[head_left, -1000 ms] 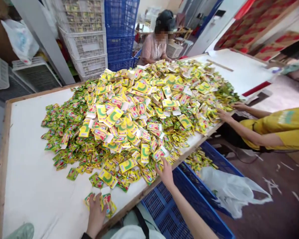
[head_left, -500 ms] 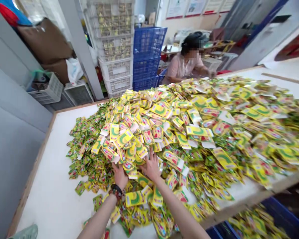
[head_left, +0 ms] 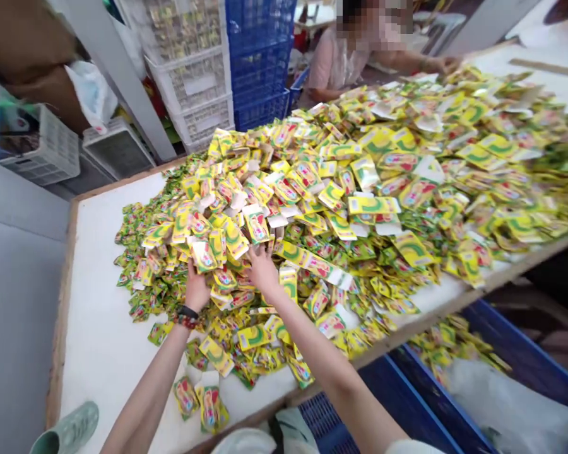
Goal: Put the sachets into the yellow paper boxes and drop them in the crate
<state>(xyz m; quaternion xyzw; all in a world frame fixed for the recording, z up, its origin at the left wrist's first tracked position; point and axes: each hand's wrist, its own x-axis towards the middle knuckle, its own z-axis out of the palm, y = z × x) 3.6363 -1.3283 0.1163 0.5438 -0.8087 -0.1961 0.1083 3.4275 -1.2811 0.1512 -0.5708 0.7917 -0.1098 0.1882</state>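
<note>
A big heap of yellow and green sachets (head_left: 360, 183) covers the white table (head_left: 99, 328). Both my arms reach into its near left side. My left hand (head_left: 196, 287), with a dark beaded band at the wrist, has its fingers dug in among the sachets. My right hand (head_left: 264, 268) lies beside it, fingers pushed up under a bunch of larger yellow packets (head_left: 255, 224). The fingertips of both hands are buried, so their grip is hidden. A few loose sachets (head_left: 203, 403) lie near the table's front edge.
A seated person (head_left: 360, 50) works at the far side of the heap. Blue crates (head_left: 260, 57) and white crates (head_left: 189, 69) are stacked behind the table. A blue crate (head_left: 502, 372) holding sachets and a plastic bag stands below the right edge. A pale green shoe (head_left: 69, 432) is at bottom left.
My view swung left and closer to the heap. Both hands left the table's front edge, reached into the pile and pushed further up. The sachets my left hand held now lie near the edge.
</note>
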